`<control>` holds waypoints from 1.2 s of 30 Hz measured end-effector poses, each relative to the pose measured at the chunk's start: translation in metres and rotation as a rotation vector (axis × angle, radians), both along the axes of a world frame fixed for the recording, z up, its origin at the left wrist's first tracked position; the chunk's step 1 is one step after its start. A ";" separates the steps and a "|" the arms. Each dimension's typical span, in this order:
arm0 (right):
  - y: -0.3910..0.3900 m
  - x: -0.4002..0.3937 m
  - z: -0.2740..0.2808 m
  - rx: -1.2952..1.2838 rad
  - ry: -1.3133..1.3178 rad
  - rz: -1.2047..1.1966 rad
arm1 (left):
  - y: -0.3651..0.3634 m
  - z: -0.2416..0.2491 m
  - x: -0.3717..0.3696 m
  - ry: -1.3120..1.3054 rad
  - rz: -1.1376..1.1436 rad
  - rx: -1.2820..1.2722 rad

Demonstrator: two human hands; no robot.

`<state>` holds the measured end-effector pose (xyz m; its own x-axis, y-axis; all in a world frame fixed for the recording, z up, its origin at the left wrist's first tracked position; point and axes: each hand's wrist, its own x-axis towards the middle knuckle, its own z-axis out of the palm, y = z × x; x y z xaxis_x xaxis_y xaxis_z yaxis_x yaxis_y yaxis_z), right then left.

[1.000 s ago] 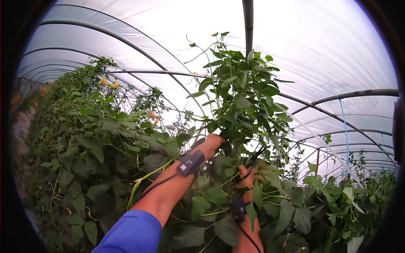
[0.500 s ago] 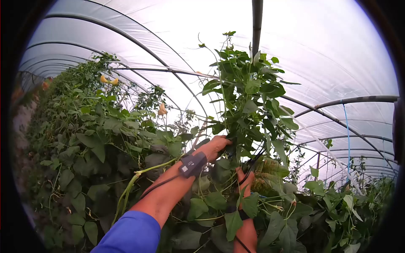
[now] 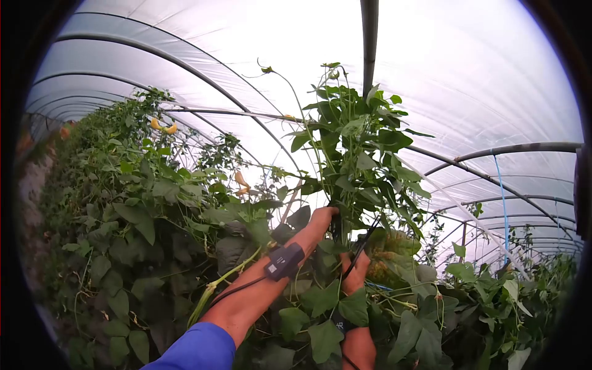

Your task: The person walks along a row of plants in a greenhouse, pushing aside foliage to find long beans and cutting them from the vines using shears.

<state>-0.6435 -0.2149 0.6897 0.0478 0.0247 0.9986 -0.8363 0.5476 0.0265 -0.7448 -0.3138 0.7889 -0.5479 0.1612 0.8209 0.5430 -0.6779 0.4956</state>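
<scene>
My left hand (image 3: 323, 217) reaches into the lower stems of a tall leafy vine clump (image 3: 364, 142). Its fingertips are hidden behind the leaves. Lower and to the right, my right hand (image 3: 356, 271) is at the base of the same clump, its fingers partly covered by foliage and dark strands. A dark device (image 3: 284, 261) with a cable is strapped on my left wrist, below a blue sleeve (image 3: 200, 348). Leaves partly cover another dark band at my right wrist.
Dense vines (image 3: 142, 246) fill the left side, with orange-yellow flowers (image 3: 163, 127) near the top. Metal hoops (image 3: 518, 148) hold up a plastic cover. A blue string (image 3: 502, 197) hangs at the right, and a dark pole (image 3: 369, 43) is overhead.
The clump's top has dropped slightly and leans a little to the left. My left hand is slightly lower, and my right hand has shifted a little downward. The view has tilted slightly.
</scene>
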 end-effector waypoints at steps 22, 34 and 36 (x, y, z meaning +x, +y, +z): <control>0.004 0.019 -0.056 0.263 0.135 -0.384 | -0.016 -0.057 0.046 0.530 0.675 -0.158; 0.020 0.012 -0.055 0.320 0.054 -0.486 | -0.013 -0.055 0.017 0.463 0.913 -0.407; 0.021 0.014 -0.054 0.284 -0.079 -0.478 | 0.030 -0.047 -0.070 0.535 0.929 -0.319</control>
<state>-0.6294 -0.1938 0.6360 -0.0879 -0.2517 0.9638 -0.5021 0.8468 0.1753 -0.8149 -0.2834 0.7422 -0.1535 0.1183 0.9810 0.9677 0.2188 0.1250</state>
